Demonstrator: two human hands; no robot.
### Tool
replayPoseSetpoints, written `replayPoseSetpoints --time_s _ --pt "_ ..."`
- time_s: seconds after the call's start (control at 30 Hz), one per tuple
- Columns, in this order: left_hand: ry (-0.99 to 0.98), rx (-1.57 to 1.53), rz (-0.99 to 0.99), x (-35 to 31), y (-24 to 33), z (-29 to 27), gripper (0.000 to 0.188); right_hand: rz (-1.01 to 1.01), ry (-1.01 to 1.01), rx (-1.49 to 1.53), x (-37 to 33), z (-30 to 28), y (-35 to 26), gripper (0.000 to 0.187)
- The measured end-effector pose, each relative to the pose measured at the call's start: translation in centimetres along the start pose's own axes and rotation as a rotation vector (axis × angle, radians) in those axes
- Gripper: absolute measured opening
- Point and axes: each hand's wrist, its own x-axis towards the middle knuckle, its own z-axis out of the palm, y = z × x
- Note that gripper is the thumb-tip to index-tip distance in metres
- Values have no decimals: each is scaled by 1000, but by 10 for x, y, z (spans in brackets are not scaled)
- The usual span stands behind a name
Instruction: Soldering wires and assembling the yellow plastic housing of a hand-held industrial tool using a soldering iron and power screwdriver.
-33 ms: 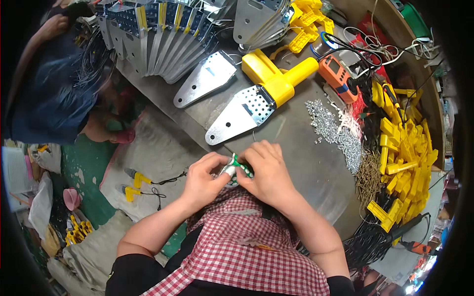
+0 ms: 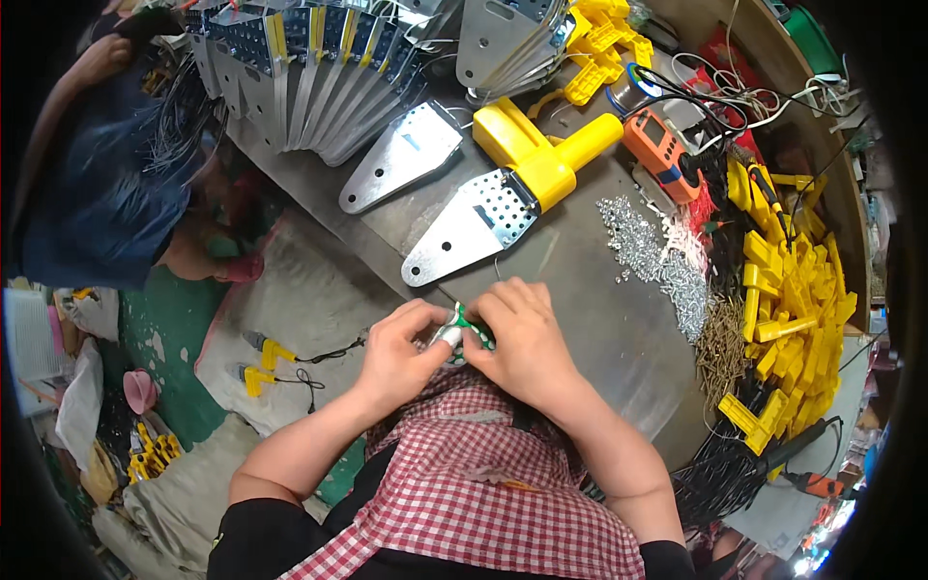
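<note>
Head view, taken from the left: a co-worker [image 2: 106,203] in dark blue was beside the bench [image 2: 599,348]; two small yellow pieces [image 2: 278,353] with dark cords lay on a grey sheet [image 2: 319,280]; a fanned row of metal plates [image 2: 329,116] stood at the back. Nearer the middle, a plate without a handle [image 2: 411,159] lay flat; the left hand [image 2: 398,350] was closed, thumb and fingers pinching a small green-and-white piece [image 2: 458,314] before the checked apron [image 2: 483,483]; fingers covered most of it, so how far it had got could not be told. Beyond lay a plate [image 2: 464,237] joined to a yellow handle [image 2: 551,174], seemingly further along; the right hand [image 2: 522,333] pinched the same small piece from its other side. Rightward, an orange meter [image 2: 662,155], silver screws [image 2: 648,251], brass-coloured screws [image 2: 722,353] and heaped yellow parts [image 2: 797,319] lay loose, apparently unused.
</note>
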Motion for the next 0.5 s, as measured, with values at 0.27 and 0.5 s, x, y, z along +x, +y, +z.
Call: replayPoseSetpoints --time_s 0.27,0.5 --pt "5 69 64 5 4 -1 19 -10 -78 -32 3 -11 -1 14" --pt "-2 83 49 4 6 -2 16 -34 -119 -80 6 -15 -6 14"
